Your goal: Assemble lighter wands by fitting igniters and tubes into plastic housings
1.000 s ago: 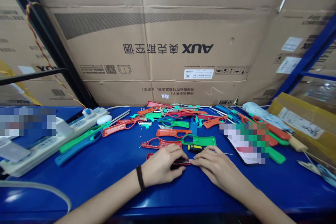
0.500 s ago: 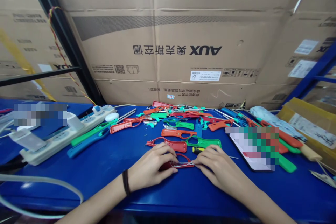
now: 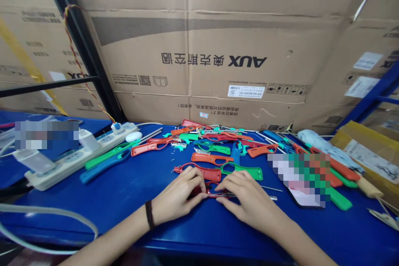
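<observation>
A red plastic lighter casing (image 3: 213, 185) lies on the blue table between my hands, partly covered by fingers, with thin wires or metal parts along its near edge. My left hand (image 3: 183, 191), a dark band on its wrist, is closed on the casing's left end with thumb and fingers together. Curled over the right end is my right hand (image 3: 246, 195), its thumb at the near edge; what its fingertips pinch is too small to make out. A thin metal rod (image 3: 271, 188) and a small silvery piece (image 3: 273, 198) show beyond the right hand.
Behind my hands lie a red casing half (image 3: 208, 173), a green one (image 3: 249, 172), an orange one (image 3: 212, 158) and several loose parts. A power strip (image 3: 71, 157) stands left, a blurred phone (image 3: 307, 199) right. A large cardboard box (image 3: 199, 41) backs the table (image 3: 140, 174).
My right hand has moved slightly left over the red casing, and its thumb is now nearer the left hand. The yellow-black handle has gone out of sight; the silvery piece shows.
</observation>
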Demonstrator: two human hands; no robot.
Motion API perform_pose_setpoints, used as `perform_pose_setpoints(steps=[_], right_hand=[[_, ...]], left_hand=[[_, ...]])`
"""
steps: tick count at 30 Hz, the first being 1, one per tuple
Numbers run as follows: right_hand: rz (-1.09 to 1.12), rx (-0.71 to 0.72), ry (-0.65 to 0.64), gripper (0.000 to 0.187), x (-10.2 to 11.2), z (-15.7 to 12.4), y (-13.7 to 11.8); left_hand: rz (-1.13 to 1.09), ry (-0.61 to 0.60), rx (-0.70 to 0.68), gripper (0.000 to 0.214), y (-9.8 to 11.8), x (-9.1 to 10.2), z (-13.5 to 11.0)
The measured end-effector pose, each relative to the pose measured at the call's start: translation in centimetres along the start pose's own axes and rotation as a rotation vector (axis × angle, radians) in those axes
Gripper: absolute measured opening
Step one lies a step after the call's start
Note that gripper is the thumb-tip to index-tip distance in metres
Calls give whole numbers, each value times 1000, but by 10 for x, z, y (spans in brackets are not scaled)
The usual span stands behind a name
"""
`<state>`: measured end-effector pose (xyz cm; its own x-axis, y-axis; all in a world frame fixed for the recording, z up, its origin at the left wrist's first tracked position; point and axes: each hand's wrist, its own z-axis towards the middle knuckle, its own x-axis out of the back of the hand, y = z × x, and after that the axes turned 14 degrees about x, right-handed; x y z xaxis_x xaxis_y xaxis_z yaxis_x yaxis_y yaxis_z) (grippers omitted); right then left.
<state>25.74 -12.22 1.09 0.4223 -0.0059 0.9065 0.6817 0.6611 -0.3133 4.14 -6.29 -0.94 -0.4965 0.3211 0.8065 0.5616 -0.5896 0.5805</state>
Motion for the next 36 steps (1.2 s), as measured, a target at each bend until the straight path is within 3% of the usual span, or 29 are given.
perform_pose_setpoints(steps=[6, 12, 17, 23, 28, 36], right_hand=[[187, 33, -35, 7, -6, 22, 11], [294, 50, -43, 1, -14, 23, 21], [327, 32, -27, 4, -15, 23, 20], [374, 49, 10, 5, -16, 24, 23], [366, 39, -4, 7, -15, 22, 23], [357, 82, -7, 7, -14, 21, 20]], left_hand=[[-23, 37, 14, 6, 0, -5, 2], [-15, 80, 16, 8, 4, -9, -1], [21, 233, 79, 13, -10, 19, 4], [146, 387, 237, 18, -63, 56, 35], [196, 362, 260, 14, -82, 59, 64], [271, 168, 82, 14, -60, 41, 97]])
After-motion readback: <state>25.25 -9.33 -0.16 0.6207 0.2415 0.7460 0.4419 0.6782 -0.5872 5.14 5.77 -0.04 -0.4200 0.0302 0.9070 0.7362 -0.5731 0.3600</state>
